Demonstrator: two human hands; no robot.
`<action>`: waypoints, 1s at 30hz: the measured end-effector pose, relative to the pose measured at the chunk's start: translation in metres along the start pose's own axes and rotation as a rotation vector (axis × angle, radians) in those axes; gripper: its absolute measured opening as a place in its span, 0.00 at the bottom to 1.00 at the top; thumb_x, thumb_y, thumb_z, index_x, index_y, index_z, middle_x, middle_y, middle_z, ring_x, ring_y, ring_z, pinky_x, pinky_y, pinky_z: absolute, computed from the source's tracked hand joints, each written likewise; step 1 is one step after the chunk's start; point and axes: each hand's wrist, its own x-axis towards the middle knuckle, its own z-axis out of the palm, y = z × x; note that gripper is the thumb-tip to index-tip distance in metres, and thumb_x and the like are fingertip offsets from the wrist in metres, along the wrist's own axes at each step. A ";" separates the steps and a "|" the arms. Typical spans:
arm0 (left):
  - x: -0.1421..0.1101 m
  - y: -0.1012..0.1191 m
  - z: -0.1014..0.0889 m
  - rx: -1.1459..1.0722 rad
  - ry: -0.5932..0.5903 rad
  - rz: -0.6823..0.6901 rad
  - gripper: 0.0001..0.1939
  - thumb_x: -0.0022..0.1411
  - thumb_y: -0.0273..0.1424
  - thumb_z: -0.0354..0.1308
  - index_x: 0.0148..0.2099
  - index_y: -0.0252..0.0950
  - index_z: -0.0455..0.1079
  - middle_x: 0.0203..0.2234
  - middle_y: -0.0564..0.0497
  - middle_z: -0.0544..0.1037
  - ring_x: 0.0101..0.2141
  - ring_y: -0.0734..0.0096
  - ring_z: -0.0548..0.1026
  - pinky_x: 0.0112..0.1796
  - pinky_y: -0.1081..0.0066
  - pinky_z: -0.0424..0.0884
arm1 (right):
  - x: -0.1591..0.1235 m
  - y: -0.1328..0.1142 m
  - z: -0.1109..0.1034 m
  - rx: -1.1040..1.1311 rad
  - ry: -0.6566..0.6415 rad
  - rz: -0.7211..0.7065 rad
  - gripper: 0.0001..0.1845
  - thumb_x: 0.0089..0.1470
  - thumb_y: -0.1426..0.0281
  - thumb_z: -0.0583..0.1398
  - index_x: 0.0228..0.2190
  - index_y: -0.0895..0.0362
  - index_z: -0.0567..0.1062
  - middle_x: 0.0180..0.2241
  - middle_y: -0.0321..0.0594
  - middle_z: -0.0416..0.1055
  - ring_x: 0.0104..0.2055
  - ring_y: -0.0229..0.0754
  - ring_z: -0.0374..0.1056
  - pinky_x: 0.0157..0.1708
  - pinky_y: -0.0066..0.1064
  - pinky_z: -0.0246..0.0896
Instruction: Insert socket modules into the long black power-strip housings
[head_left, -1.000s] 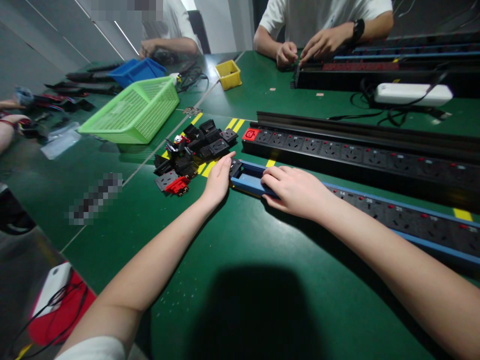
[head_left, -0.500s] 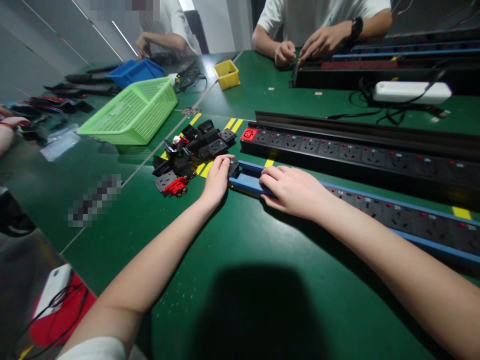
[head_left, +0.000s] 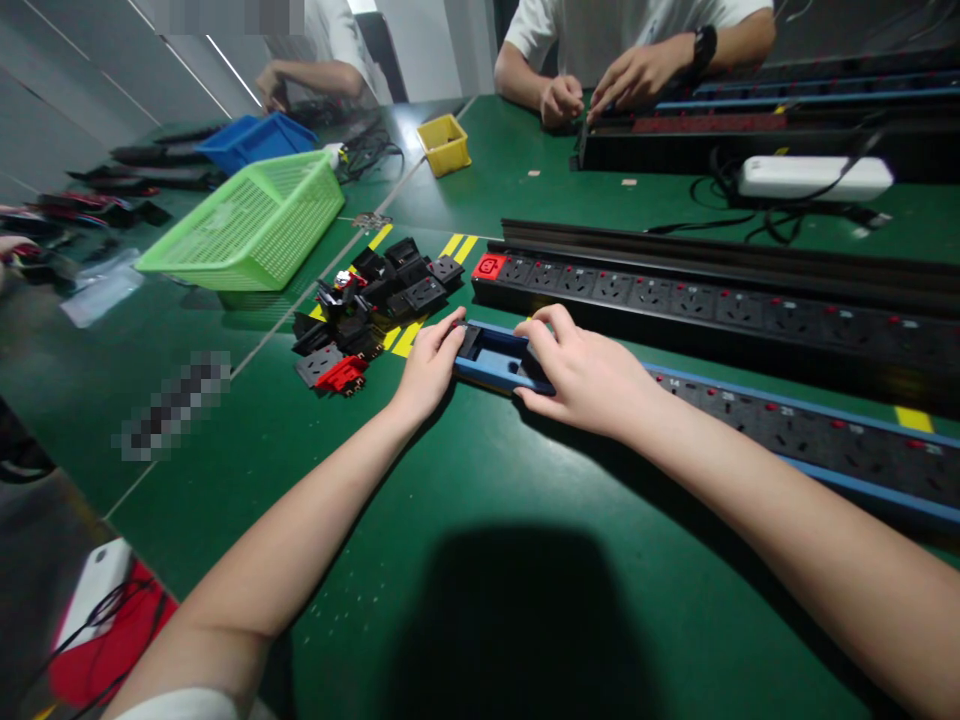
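Note:
A long blue power strip (head_left: 491, 382) lies in front of me, its left part an open channel and its right part filled with black numbered sockets (head_left: 739, 405). My left hand (head_left: 431, 368) is closed around the strip's left end, beside a black socket piece (head_left: 469, 341) seated there. Over the channel, my right hand (head_left: 581, 375) has its fingers bent around a black socket module (head_left: 534, 368), thumb on the near side. The fingers partly hide that module. Left of my left hand lies a pile of loose black sockets (head_left: 409, 275), with a red one (head_left: 343, 375) among them.
Behind the blue strip lies a black power strip (head_left: 607, 290) with a red end socket. A green basket (head_left: 247, 225), a blue bin (head_left: 259, 140) and a yellow bin (head_left: 444, 145) stand farther back. Across the table, a person's hands (head_left: 630, 80) work at another strip.
My right fingers have lifted and arched, and more of the black module shows under them. My left hand stays at the strip's end. The whole view has shifted slightly.

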 end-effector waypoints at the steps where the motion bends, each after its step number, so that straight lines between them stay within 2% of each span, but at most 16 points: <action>1: -0.001 0.000 -0.001 0.013 -0.009 0.008 0.25 0.68 0.45 0.53 0.61 0.39 0.71 0.57 0.44 0.76 0.58 0.56 0.71 0.62 0.52 0.62 | 0.000 0.000 0.001 -0.004 0.007 0.022 0.31 0.56 0.58 0.61 0.55 0.62 0.63 0.56 0.57 0.64 0.40 0.49 0.72 0.36 0.37 0.65; 6: -0.005 0.006 -0.002 0.039 -0.047 0.067 0.27 0.69 0.47 0.52 0.63 0.41 0.69 0.61 0.44 0.73 0.60 0.57 0.69 0.62 0.52 0.61 | 0.000 0.000 0.003 -0.010 -0.027 0.095 0.34 0.56 0.55 0.60 0.56 0.63 0.62 0.56 0.57 0.65 0.41 0.52 0.73 0.36 0.38 0.66; 9: -0.009 0.012 -0.001 0.078 -0.115 0.121 0.25 0.70 0.46 0.48 0.63 0.42 0.69 0.60 0.45 0.72 0.59 0.58 0.68 0.62 0.53 0.60 | 0.000 0.000 0.004 -0.012 -0.044 0.101 0.34 0.56 0.55 0.59 0.56 0.63 0.62 0.55 0.57 0.66 0.42 0.53 0.73 0.36 0.38 0.66; 11: -0.011 0.015 0.001 0.095 -0.120 0.133 0.23 0.71 0.45 0.47 0.61 0.43 0.69 0.59 0.45 0.72 0.59 0.59 0.68 0.61 0.55 0.60 | 0.000 0.000 0.004 -0.016 -0.046 0.094 0.33 0.56 0.55 0.59 0.56 0.63 0.63 0.55 0.57 0.66 0.42 0.53 0.73 0.36 0.38 0.66; 13: -0.013 0.014 0.003 0.087 -0.062 0.117 0.21 0.70 0.46 0.49 0.57 0.42 0.68 0.55 0.45 0.73 0.54 0.60 0.70 0.57 0.58 0.64 | 0.000 -0.001 0.003 -0.017 -0.049 0.093 0.33 0.57 0.55 0.59 0.56 0.63 0.63 0.55 0.58 0.67 0.42 0.53 0.73 0.37 0.38 0.66; 15: -0.012 0.012 0.004 0.073 -0.012 0.088 0.16 0.69 0.47 0.51 0.49 0.41 0.66 0.44 0.48 0.74 0.42 0.64 0.72 0.46 0.63 0.69 | 0.000 -0.001 0.003 -0.016 -0.050 0.096 0.33 0.57 0.55 0.59 0.56 0.63 0.63 0.55 0.58 0.67 0.42 0.54 0.73 0.37 0.38 0.66; 18: -0.009 0.010 0.002 0.048 -0.068 0.095 0.17 0.68 0.47 0.53 0.35 0.41 0.56 0.28 0.56 0.63 0.28 0.71 0.62 0.32 0.68 0.62 | 0.000 0.000 0.005 -0.003 -0.045 0.087 0.34 0.57 0.55 0.60 0.57 0.64 0.62 0.55 0.58 0.67 0.43 0.54 0.73 0.38 0.39 0.67; 20: -0.007 0.010 0.000 0.024 -0.115 0.125 0.20 0.69 0.47 0.52 0.32 0.40 0.52 0.25 0.56 0.58 0.27 0.72 0.58 0.30 0.69 0.58 | 0.000 0.001 0.006 0.009 -0.033 0.065 0.37 0.57 0.56 0.60 0.60 0.66 0.60 0.57 0.59 0.66 0.46 0.55 0.73 0.41 0.40 0.67; 25: -0.005 0.013 -0.003 -0.021 -0.143 0.125 0.21 0.68 0.50 0.51 0.32 0.41 0.53 0.25 0.56 0.57 0.27 0.70 0.57 0.30 0.68 0.58 | 0.000 0.002 0.007 0.030 -0.019 0.029 0.45 0.57 0.59 0.59 0.66 0.70 0.50 0.59 0.62 0.65 0.47 0.56 0.73 0.43 0.41 0.68; 30: -0.003 0.014 -0.008 -0.037 -0.176 0.097 0.22 0.67 0.52 0.51 0.31 0.41 0.54 0.25 0.55 0.58 0.28 0.69 0.58 0.31 0.68 0.58 | 0.001 0.002 0.005 0.026 -0.027 0.026 0.45 0.58 0.58 0.58 0.66 0.71 0.50 0.59 0.64 0.64 0.47 0.57 0.74 0.42 0.41 0.68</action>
